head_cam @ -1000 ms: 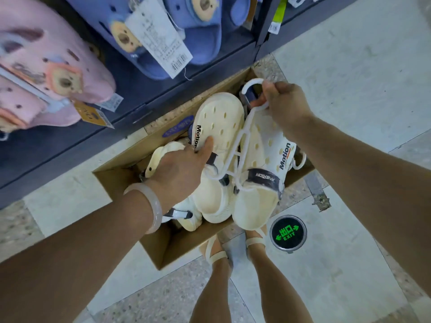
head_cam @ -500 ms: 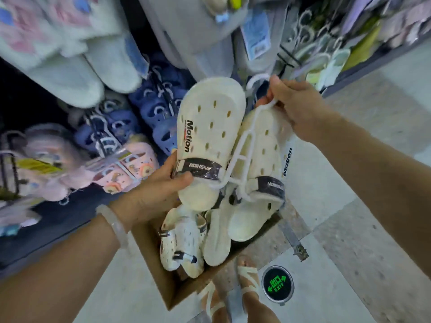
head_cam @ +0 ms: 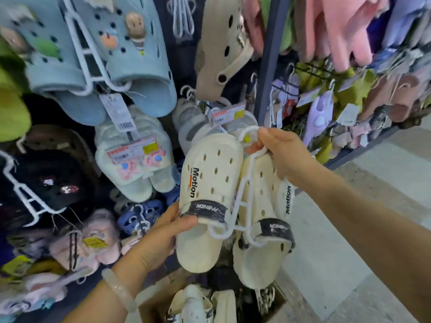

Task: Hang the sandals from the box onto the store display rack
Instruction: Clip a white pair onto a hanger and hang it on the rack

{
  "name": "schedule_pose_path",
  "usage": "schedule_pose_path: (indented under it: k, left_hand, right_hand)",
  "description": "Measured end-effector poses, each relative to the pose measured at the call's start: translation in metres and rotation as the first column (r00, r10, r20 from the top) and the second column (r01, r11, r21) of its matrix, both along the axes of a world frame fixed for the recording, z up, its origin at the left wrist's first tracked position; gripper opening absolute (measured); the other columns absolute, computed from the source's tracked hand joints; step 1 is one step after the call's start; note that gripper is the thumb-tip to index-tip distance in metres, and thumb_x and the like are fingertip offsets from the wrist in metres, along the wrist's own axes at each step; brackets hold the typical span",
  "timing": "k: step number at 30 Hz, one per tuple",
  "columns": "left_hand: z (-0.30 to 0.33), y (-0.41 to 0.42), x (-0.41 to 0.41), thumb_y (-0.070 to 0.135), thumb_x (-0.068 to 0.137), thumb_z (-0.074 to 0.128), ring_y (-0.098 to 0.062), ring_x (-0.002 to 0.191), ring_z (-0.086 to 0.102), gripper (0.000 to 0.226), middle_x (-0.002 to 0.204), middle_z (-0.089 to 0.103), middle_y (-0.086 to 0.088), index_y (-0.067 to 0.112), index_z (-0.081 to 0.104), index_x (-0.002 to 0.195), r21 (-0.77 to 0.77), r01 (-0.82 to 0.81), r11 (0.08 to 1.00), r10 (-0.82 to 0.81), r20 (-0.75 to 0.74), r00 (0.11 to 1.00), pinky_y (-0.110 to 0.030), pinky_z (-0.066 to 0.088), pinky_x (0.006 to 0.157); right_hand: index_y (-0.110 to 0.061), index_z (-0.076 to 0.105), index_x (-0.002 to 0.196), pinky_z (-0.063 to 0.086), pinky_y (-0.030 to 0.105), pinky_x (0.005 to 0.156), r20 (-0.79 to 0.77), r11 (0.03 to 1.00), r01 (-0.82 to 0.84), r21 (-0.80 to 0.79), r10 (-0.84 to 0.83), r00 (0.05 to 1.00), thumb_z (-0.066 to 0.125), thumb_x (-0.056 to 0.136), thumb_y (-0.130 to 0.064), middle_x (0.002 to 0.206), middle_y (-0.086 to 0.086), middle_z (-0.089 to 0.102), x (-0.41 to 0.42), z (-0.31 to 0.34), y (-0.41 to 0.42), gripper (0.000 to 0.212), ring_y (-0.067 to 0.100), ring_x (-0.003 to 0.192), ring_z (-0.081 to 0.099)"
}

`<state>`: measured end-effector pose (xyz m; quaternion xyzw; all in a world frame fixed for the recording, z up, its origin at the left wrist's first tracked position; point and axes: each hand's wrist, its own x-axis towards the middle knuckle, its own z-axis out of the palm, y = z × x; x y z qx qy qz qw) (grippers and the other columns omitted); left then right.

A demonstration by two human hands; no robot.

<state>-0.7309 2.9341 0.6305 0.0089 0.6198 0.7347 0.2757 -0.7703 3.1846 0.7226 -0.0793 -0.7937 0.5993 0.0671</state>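
Cream sandals (head_cam: 211, 197), a matched pair of moulded foam clogs, hang side by side on a thin white plastic hanger (head_cam: 235, 206) in front of a crowded store display rack (head_cam: 270, 66). Each clog is smooth and rounded, pierced with small oval vent holes, printed "Motion" down one side, and crossed by a dark strap.

The right hand (head_cam: 283, 157) pinches the hanger just under its curved hook (head_cam: 248, 132), which rises above the grip, free and touching no peg. That hold likely leaves the hook clear to be guided onto the rack. The left hand (head_cam: 161, 236) holds the left clog from below and to the side, its thumb pressed across the dark strap, fingers hidden behind the shoe. This lower grip seems meant to steady the pair and stop it swinging. A pale translucent bangle (head_cam: 119, 292) circles the left wrist.

Beyond the hook, the rack is packed with hanging footwear: pale blue clogs (head_cam: 102, 61) with cartoon charms up and to the left of the grips, a beige clog (head_cam: 221, 50) straight above, fluffy cream slippers (head_cam: 137, 164) with paper price tags just left of the held pair, and pink plush slippers (head_cam: 338, 31) above and to the right. A dark upright post (head_cam: 268, 73) divides the sections.

Beneath both grips sits an open cardboard box (head_cam: 151, 308) on the pale tiled floor (head_cam: 349, 276), with more cream clogs inside. The pair is lifted out and not yet hung.
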Motion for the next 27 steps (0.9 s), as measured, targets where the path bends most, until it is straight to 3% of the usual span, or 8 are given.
schedule_pose_path:
  k: [2, 4, 7, 11, 16, 22, 24, 27]
  left_hand:
    - [0.020, -0.003, -0.001, 0.047, 0.018, 0.091, -0.016, 0.094, 0.069, 0.123, 0.111, 0.069, -0.004, 0.013, 0.050, 0.128, 0.022, -0.023, 0.999, 0.024, -0.030, 0.999, -0.025, 0.055, 0.070]
    - [0.042, -0.007, -0.004, 0.048, 0.017, 0.090, -0.016, 0.093, 0.068, 0.124, 0.109, 0.069, -0.002, 0.013, 0.049, 0.129, 0.021, -0.036, 0.999, 0.038, -0.083, 0.996, -0.026, 0.054, 0.073]
    - [0.077, -0.018, -0.009, 0.043, 0.020, 0.088, -0.012, 0.086, 0.069, 0.112, 0.100, 0.072, 0.004, 0.019, 0.052, 0.122, 0.008, -0.029, 1.000, 0.030, -0.156, 0.987, -0.025, 0.055, 0.066]
    - [0.122, -0.034, -0.015, 0.052, 0.018, 0.089, -0.013, 0.093, 0.068, 0.115, 0.105, 0.072, 0.002, 0.018, 0.053, 0.122, 0.006, -0.069, 0.998, 0.068, -0.251, 0.966, -0.025, 0.054, 0.074]
    - [0.149, -0.050, -0.016, 0.053, 0.019, 0.089, -0.017, 0.093, 0.068, 0.119, 0.109, 0.070, -0.005, 0.013, 0.053, 0.124, 0.040, -0.061, 0.997, 0.070, -0.329, 0.942, -0.027, 0.056, 0.077]
    - [0.144, -0.056, -0.006, 0.043, 0.027, 0.093, -0.026, 0.105, 0.065, 0.111, 0.111, 0.069, -0.008, 0.013, 0.051, 0.126, -0.068, -0.132, 0.989, 0.089, -0.435, 0.896, -0.029, 0.055, 0.078]
    - [0.144, -0.048, -0.003, 0.029, 0.039, 0.090, -0.022, 0.105, 0.063, 0.098, 0.114, 0.066, -0.003, 0.022, 0.047, 0.127, -0.077, -0.201, 0.977, 0.140, -0.482, 0.865, -0.022, 0.054, 0.071]
    - [0.148, -0.034, 0.003, 0.014, 0.059, 0.077, -0.001, 0.102, 0.055, 0.074, 0.118, 0.056, 0.010, 0.039, 0.039, 0.117, -0.072, -0.269, 0.960, 0.192, -0.528, 0.827, -0.018, 0.048, 0.071]
  right_hand:
    - [-0.019, 0.062, 0.058, 0.041, 0.023, 0.052, -0.040, 1.000, 0.016, 0.011, -0.015, 0.999, 0.046, 0.095, -0.031, 0.072, -0.002, 0.069, 0.000, 0.028, -0.010, 0.043, 0.014, 0.052, 0.047]
    - [-0.015, 0.058, 0.058, 0.040, 0.026, 0.055, -0.097, 0.999, 0.030, 0.037, -0.026, 0.995, 0.047, 0.094, -0.031, 0.059, -0.006, 0.067, -0.003, 0.056, -0.021, 0.041, 0.017, 0.057, 0.047]
    - [-0.018, 0.055, 0.052, 0.045, 0.029, 0.064, -0.196, 0.995, 0.032, 0.089, -0.014, 0.980, 0.047, 0.094, -0.031, 0.067, -0.002, 0.070, -0.005, 0.095, -0.034, 0.045, 0.018, 0.064, 0.052]
    - [-0.015, 0.052, 0.055, 0.039, 0.015, 0.050, -0.290, 0.992, 0.053, 0.115, -0.018, 0.957, 0.046, 0.095, -0.029, 0.042, -0.015, 0.059, -0.002, 0.143, -0.051, 0.043, 0.000, 0.043, 0.045]
    - [-0.022, 0.054, 0.049, 0.049, 0.040, 0.072, -0.381, 0.980, 0.109, 0.166, -0.038, 0.924, 0.046, 0.091, -0.037, 0.081, 0.016, 0.072, -0.004, 0.186, -0.069, 0.045, 0.025, 0.067, 0.051]
    - [-0.014, 0.051, 0.061, 0.031, 0.013, 0.036, -0.370, 0.986, 0.095, 0.139, -0.038, 0.928, 0.045, 0.093, -0.031, 0.063, 0.002, 0.065, -0.005, 0.221, -0.077, 0.037, 0.008, 0.037, 0.034]
    - [-0.011, 0.053, 0.064, 0.035, 0.017, 0.041, -0.382, 0.975, 0.097, 0.200, -0.014, 0.924, 0.045, 0.094, -0.031, 0.068, 0.002, 0.069, -0.007, 0.226, -0.078, 0.037, 0.006, 0.035, 0.033]
    - [0.004, 0.055, 0.072, 0.035, 0.030, 0.057, -0.418, 0.949, 0.122, 0.292, 0.012, 0.909, 0.045, 0.093, -0.033, 0.089, 0.025, 0.068, -0.012, 0.231, -0.075, 0.044, 0.013, 0.048, 0.034]
